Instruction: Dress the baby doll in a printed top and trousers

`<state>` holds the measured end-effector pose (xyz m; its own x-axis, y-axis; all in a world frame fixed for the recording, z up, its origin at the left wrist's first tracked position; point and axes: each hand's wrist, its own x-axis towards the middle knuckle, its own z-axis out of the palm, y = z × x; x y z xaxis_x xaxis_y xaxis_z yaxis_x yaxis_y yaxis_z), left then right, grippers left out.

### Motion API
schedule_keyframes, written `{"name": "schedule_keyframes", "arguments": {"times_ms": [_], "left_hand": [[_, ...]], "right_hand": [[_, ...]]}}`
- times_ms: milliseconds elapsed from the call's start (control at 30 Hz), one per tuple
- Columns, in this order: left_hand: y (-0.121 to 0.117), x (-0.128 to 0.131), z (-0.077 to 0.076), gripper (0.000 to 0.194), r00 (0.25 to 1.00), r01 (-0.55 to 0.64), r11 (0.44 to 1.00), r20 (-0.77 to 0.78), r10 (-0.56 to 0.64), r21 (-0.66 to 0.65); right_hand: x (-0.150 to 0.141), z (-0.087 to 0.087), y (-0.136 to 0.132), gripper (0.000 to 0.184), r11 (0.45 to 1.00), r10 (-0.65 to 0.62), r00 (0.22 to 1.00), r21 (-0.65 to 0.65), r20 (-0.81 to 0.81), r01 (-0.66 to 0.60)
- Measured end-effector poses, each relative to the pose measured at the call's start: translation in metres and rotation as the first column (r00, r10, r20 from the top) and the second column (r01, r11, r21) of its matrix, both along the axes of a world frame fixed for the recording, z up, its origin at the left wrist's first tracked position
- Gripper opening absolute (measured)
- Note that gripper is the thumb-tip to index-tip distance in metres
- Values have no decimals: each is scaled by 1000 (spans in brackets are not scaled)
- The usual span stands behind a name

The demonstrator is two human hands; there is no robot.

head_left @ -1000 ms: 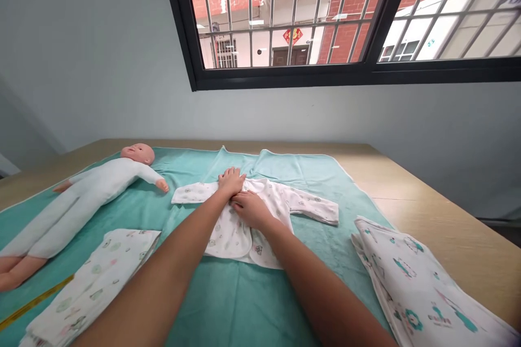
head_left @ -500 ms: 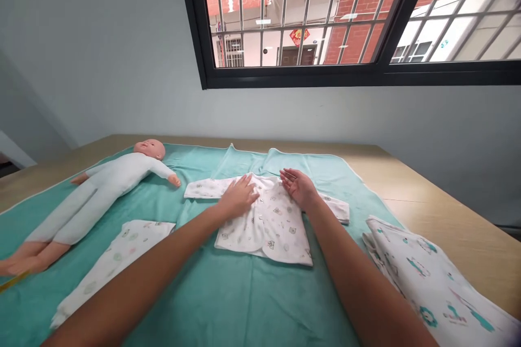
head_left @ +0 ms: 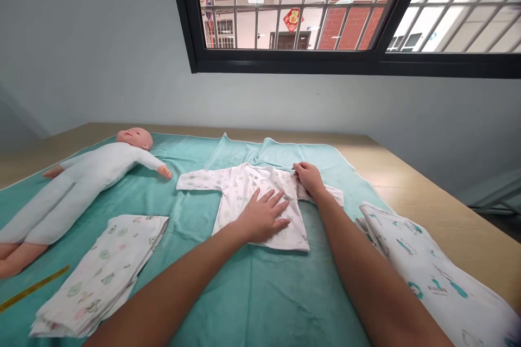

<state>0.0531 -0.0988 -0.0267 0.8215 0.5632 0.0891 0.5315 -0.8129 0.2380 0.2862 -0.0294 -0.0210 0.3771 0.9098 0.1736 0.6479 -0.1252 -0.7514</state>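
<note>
A small white printed baby shirt (head_left: 240, 187) lies spread on a teal towel (head_left: 244, 293). My left hand (head_left: 262, 217) rests flat on the shirt's lower front, fingers stretched out and apart. My right hand (head_left: 309, 178) is curled at the shirt's right shoulder, fingers pinched on the right sleeve. The shirt's left sleeve lies stretched out flat toward a baby doll (head_left: 89, 173) in white clothes, which lies on its back at the left of the towel.
A folded printed cloth (head_left: 101, 276) lies at the near left, with a yellow tape (head_left: 35, 288) beside it. Another folded printed cloth (head_left: 427, 276) sits at the right on the wooden table (head_left: 427, 211). A grey wall and barred window stand behind.
My left hand slid from the shirt's collar down to its lower front. My right hand went from the middle out to the right sleeve and closed on it.
</note>
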Motion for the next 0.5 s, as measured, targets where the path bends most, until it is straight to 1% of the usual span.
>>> {"name": "schedule_keyframes", "arguments": {"times_ms": [133, 200, 300, 400, 500], "left_hand": [[-1, 0, 1, 65, 1000, 3, 1000, 4, -3, 5], [-1, 0, 0, 64, 1000, 4, 1000, 17, -4, 15], [-1, 0, -2, 62, 999, -2, 1000, 37, 1, 28], [-1, 0, -1, 61, 999, -2, 1000, 33, 2, 23], [-3, -2, 1, 58, 999, -5, 1000, 35, 4, 22]], "right_hand": [[4, 7, -13, 26, 992, -60, 973, -92, 222, 82], [9, 9, -24, 24, 981, -84, 934, -138, 347, 139], [18, 11, -42, 29, 958, -108, 856, -178, 505, 226], [24, 14, -55, 31, 939, -111, 801, -202, 588, 279], [27, 18, -63, 34, 922, -133, 776, -209, 616, 325]]}}
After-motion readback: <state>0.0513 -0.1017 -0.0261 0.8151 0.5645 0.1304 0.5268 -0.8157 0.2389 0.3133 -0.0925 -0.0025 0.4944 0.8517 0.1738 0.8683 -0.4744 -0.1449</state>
